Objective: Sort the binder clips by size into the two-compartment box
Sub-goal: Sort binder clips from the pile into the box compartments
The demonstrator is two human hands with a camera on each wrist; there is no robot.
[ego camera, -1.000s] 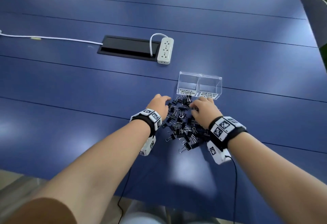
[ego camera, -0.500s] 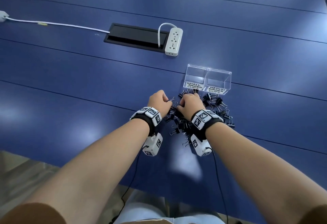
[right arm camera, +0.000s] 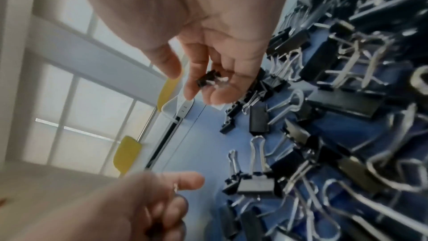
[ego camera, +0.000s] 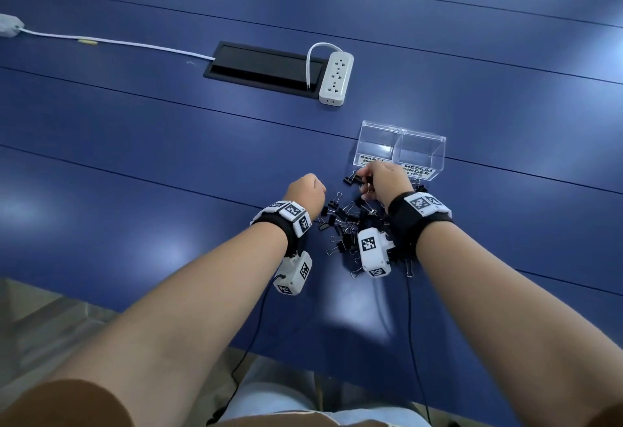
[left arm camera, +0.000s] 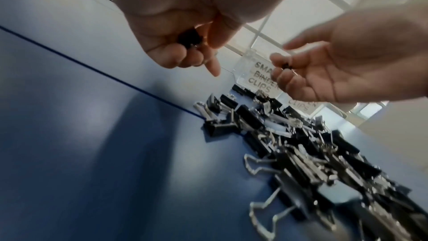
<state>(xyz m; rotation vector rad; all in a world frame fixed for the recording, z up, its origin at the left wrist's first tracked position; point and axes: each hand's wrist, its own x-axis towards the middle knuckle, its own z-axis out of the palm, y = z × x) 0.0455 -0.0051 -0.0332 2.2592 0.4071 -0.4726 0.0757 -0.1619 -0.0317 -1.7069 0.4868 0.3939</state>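
You see black binder clips [ego camera: 347, 224] with silver wire handles on a dark blue table [ego camera: 135, 157]. The clear box [ego camera: 401, 148] has white labels with black letters. Your wrist bands [ego camera: 416, 214] are black with white, black-patterned marker squares.

The box [ego camera: 401, 153] stands on the desk [ego camera: 135, 163], its two compartments side by side. The clips [ego camera: 347, 224] lie heaped just in front of the box. Behind and left of the box lies the power strip [ego camera: 336, 77], touching the right end of the hatch [ego camera: 263, 69]. A cable [ego camera: 118, 43] runs left from the hatch
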